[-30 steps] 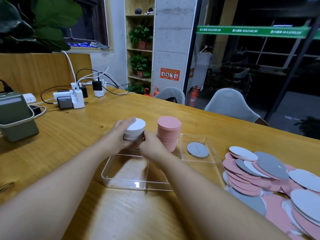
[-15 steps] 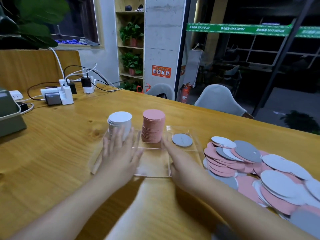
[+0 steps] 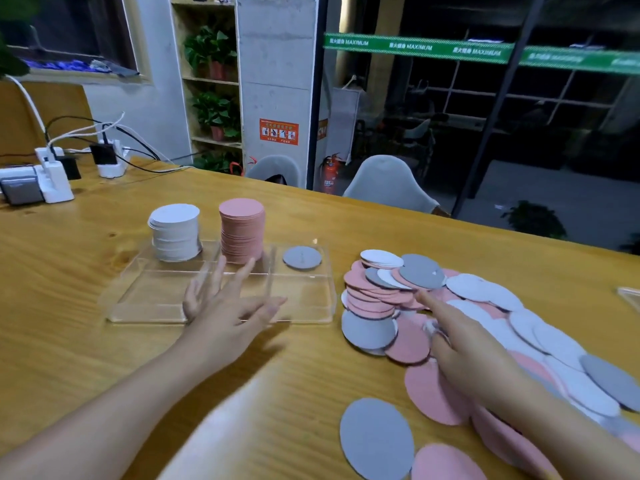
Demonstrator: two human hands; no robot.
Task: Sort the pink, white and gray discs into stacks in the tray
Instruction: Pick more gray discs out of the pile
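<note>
A clear tray (image 3: pixel 138 299) lies on the wooden table. At its far side stand a white disc stack (image 3: pixel 176 233) on the left and a pink disc stack (image 3: pixel 242 233) in the middle. A single gray disc (image 3: pixel 302 258) lies in the right compartment. My left hand (image 3: pixel 225 306) hovers open over the tray's front, fingers spread and blurred. To the right, a loose pile of pink, white and gray discs (image 3: pixel 485 306) spreads over the table. My right hand (image 3: pixel 460 341) rests on this pile, forefinger stretched toward its far part, holding nothing.
A gray disc (image 3: pixel 377 438) and a pink disc (image 3: pixel 446 462) lie apart near the front edge. Chargers and cables (image 3: pixel 55 174) sit at the far left. Two chairs (image 3: pixel 388 181) stand behind the table. Another clear tray's corner (image 3: pixel 630 296) shows at the right edge.
Both hands let go of the white stack and drew back from the tray. My right hand has moved right onto the loose pile. The view swung right.
</note>
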